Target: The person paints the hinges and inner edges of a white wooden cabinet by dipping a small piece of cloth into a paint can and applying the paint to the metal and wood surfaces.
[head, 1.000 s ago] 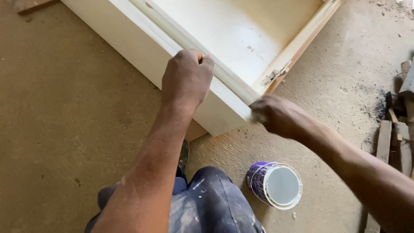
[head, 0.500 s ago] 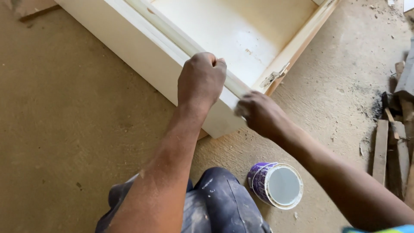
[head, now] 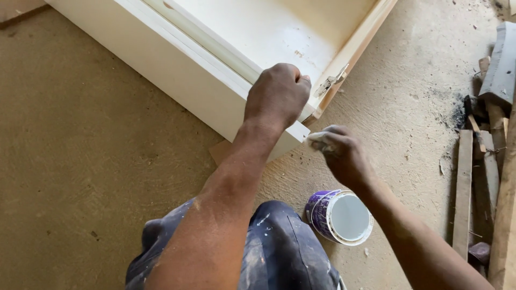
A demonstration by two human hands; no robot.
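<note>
Cream-painted wooden cabinet lies on the dusty floor: my left hand grips its front corner, my right hand presses a small pad there. Surfaces look coated; the corner remains in work.

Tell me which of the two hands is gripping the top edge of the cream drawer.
The left hand: its fingers curl over the drawer's top edge near the corner. The right hand sits lower, off the corner, pinching a small whitish piece against it.
</note>
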